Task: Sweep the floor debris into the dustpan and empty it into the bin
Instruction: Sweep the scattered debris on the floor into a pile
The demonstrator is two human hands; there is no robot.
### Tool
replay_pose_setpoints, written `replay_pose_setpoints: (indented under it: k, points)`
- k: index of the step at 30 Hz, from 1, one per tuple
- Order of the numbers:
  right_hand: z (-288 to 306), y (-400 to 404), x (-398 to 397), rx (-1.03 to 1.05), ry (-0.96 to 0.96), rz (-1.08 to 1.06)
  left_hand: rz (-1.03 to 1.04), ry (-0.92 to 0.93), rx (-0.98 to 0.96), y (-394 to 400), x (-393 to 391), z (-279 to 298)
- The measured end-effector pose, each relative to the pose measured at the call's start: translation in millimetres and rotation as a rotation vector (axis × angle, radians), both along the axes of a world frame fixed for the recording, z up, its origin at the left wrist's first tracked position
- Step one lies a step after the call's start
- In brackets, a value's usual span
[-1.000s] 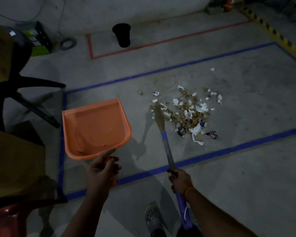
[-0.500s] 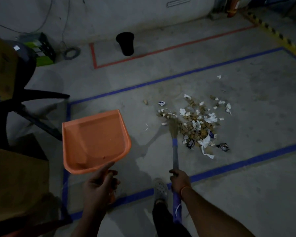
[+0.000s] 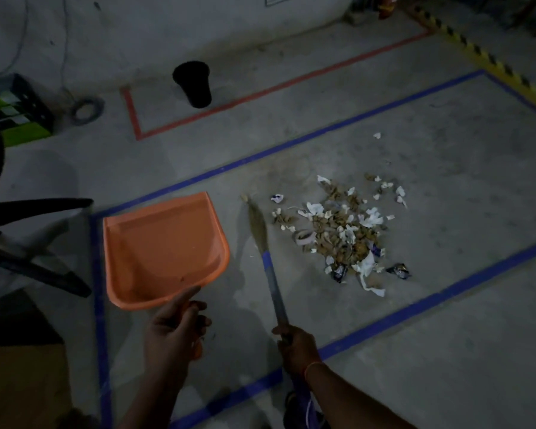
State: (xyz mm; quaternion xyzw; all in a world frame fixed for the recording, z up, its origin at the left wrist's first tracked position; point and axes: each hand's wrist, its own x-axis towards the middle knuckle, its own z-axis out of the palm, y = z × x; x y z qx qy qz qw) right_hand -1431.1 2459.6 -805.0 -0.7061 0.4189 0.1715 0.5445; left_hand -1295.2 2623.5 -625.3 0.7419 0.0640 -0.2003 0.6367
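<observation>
An orange dustpan (image 3: 161, 246) hangs above the floor, open side facing away; my left hand (image 3: 172, 329) grips its handle. My right hand (image 3: 296, 345) holds the blue handle of a small broom (image 3: 268, 258), whose straw head points up-left, just left of the debris. A pile of torn paper, brown bits and wrappers (image 3: 341, 233) lies on the concrete inside a blue-taped rectangle. A black bin (image 3: 194, 83) stands upright at the back, inside a red-taped corner.
A black chair (image 3: 19, 212) stands at the left, with brown cardboard (image 3: 19, 382) below it. A green and black box (image 3: 16, 109) and a tape roll (image 3: 85, 109) lie near the back wall. Yellow-black hazard striping (image 3: 492, 60) runs at the top right.
The broom head has swung left, off the left edge of the pile. The view has shifted, so pile and bin sit lower. Both hands keep their hold.
</observation>
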Motion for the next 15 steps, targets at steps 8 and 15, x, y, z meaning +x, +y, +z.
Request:
replay_pose_setpoints:
  k: [8, 15]
  points:
    - [-27, 24, 2, 0.003, 0.143, 0.075, -0.08, -0.007, -0.021, 1, 54, -3]
    - [-23, 40, 11, -0.093, 0.157, -0.294, -0.189, -0.01, -0.041, 27, 97, -3]
